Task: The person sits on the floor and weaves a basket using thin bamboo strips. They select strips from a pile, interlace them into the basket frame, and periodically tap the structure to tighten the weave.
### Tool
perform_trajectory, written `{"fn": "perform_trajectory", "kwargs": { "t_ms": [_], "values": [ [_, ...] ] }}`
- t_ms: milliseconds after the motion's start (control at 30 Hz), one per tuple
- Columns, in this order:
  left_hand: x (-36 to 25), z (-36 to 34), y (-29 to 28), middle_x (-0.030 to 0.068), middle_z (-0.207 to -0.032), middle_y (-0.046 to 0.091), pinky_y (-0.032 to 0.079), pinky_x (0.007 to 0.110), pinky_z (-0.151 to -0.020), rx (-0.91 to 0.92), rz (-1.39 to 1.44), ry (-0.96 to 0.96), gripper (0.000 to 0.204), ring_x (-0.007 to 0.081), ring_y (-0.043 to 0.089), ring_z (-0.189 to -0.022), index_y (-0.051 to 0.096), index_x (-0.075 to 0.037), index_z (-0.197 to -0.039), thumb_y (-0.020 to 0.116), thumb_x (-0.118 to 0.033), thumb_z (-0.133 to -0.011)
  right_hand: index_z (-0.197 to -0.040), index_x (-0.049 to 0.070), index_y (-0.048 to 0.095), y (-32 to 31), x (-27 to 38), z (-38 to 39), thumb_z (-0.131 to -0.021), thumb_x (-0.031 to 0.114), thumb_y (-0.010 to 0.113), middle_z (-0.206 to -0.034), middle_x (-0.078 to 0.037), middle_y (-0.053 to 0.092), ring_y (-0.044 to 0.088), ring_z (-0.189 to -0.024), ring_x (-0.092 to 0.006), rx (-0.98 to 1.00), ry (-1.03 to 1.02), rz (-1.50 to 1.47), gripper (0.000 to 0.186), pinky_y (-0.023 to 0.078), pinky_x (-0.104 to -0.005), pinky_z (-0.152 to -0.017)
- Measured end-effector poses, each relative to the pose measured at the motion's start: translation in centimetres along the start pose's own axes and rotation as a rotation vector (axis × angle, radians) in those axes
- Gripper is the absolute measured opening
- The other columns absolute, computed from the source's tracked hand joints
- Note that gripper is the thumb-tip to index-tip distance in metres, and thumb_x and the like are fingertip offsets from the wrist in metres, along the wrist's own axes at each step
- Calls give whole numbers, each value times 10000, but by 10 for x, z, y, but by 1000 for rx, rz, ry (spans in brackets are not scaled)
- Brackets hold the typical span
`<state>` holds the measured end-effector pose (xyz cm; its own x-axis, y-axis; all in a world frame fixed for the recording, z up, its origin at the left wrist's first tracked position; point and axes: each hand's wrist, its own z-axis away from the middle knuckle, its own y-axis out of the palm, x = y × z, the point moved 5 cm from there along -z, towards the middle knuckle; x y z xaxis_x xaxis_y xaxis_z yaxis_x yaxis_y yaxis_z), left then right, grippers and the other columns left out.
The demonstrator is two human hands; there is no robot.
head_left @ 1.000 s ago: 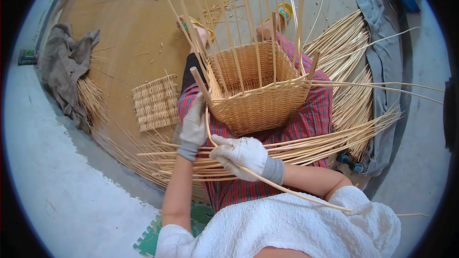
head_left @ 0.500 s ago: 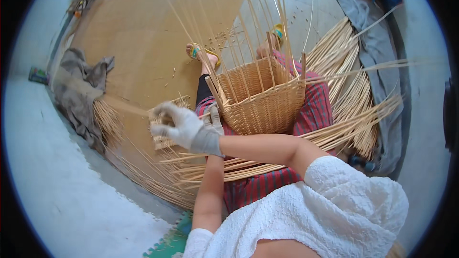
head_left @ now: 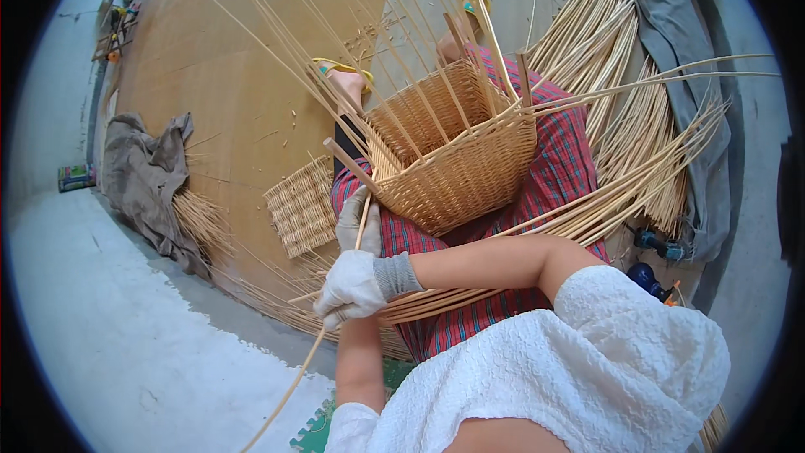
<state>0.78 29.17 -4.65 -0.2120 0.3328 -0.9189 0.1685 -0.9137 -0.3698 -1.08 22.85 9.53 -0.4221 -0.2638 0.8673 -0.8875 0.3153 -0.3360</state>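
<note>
On my lap a half-woven wicker basket (head_left: 470, 169) tilts, its long upright stakes rising toward the top of the view and short wooden posts standing at its corners. My right hand (head_left: 348, 287), in a white glove with a grey cuff, is closed around a long cane strand (head_left: 289, 398). That strand runs from the near left basket corner, through the fist, down to the lower left. Just beyond it, my gloved left hand (head_left: 349, 222) is at the same corner, the strand passing between its thumb and fingers; part of it is hidden behind the right hand.
A bundle of loose canes (head_left: 579, 210) crosses my lap. More cane bundles (head_left: 599, 50) lie at right beside a grey cloth (head_left: 671, 25). A woven mat piece (head_left: 300, 205) is on the floor at left, near a brown cloth (head_left: 142, 176) over canes. A white wall (head_left: 101, 310) borders the left.
My right hand, raised and open-fingered before, has come down and nearer to me and closed on the cane strand. The head view has shifted slightly, and the woven mat piece shows more fully.
</note>
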Motion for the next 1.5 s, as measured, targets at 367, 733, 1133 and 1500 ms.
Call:
{"fn": "perform_trajectory", "kwargs": {
  "t_ms": [367,733,1133,1500],
  "values": [
    [-9,-13,1,90,-1174,687,498,281,-964,-19,66,-112,391,148,631,-1073,598,28,-1292,699,-3,-916,-892,177,624,5,-7,0,-919,457,610,-774,-73,668,667,-771,-345,35,-109,16,282,506,-479,-619],
    [-21,-10,7,83,-1205,678,494,279,-976,-57,119,-179,420,154,628,-1092,594,2,-1319,702,4,-913,-869,195,636,11,-12,-8,-906,454,618,-762,-58,673,676,-758,-335,104,-101,109,263,519,-476,-615],
    [-35,-10,14,90,-1206,665,506,283,-961,-136,260,-130,469,156,631,-1075,566,-10,-1347,707,24,-900,-863,204,625,2,-10,-20,-883,442,638,-744,-43,670,685,-750,-322,88,-97,143,240,522,-470,-601],
    [-21,-8,12,89,-1184,672,504,280,-958,-80,125,-130,467,152,634,-1074,562,-5,-1341,731,-44,-908,-866,184,605,-2,-13,7,-886,456,622,-771,-68,673,673,-748,-355,19,-136,88,274,515,-502,-609]
  ]
}}
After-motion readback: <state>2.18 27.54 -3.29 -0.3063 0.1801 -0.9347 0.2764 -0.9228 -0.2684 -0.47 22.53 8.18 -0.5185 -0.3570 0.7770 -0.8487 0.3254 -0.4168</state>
